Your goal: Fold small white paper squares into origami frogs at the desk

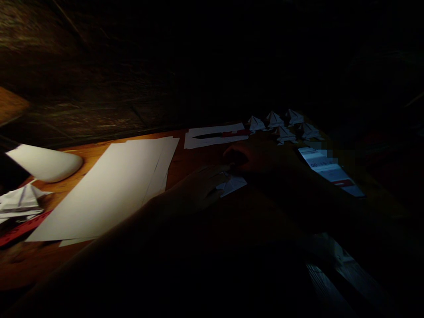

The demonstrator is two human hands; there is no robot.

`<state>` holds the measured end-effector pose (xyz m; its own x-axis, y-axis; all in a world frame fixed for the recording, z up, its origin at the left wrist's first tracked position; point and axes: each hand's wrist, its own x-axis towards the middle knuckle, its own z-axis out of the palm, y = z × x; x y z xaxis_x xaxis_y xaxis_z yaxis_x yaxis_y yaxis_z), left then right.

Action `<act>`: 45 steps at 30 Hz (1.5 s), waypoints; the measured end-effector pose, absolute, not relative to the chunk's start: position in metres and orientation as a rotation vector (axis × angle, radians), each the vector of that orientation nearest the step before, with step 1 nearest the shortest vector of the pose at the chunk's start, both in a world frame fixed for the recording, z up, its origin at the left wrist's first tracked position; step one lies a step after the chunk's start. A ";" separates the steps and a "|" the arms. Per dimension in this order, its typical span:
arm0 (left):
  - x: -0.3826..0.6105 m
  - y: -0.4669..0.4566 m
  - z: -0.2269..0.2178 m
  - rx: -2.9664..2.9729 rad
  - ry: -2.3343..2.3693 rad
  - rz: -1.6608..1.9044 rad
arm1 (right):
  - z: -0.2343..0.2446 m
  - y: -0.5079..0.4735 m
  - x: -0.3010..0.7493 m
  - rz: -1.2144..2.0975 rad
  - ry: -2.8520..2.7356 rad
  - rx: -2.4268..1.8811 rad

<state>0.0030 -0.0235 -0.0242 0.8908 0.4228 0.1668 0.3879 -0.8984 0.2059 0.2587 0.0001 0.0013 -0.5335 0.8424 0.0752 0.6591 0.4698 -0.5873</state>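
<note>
A small piece of folded white paper (233, 184) is between my hands, low over the dark wooden table. My left hand (200, 187) comes from the left, its fingers and thumb closed on the paper's left side. My right hand (256, 157) reaches in from the right with curled fingers, its tips meeting the paper's upper edge. Deep shadow hides much of both hands. Just beyond them, a knife (212, 135) with a dark blade and red handle lies on a few small cut sheets (195, 143).
Large white sheets (109, 185) lie stacked at left. Beyond them sit a white rounded object (49, 162), folded paper (24, 201) and a red ruler (24, 227). Several folded paper shapes (283, 133) stand at the back right, near a lit phone (331, 172). A wall (99, 97) borders the table (23, 269).
</note>
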 end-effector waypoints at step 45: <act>0.008 -0.027 -0.015 2.820 0.669 0.230 | -0.007 0.006 0.258 0.719 -2.336 -1.286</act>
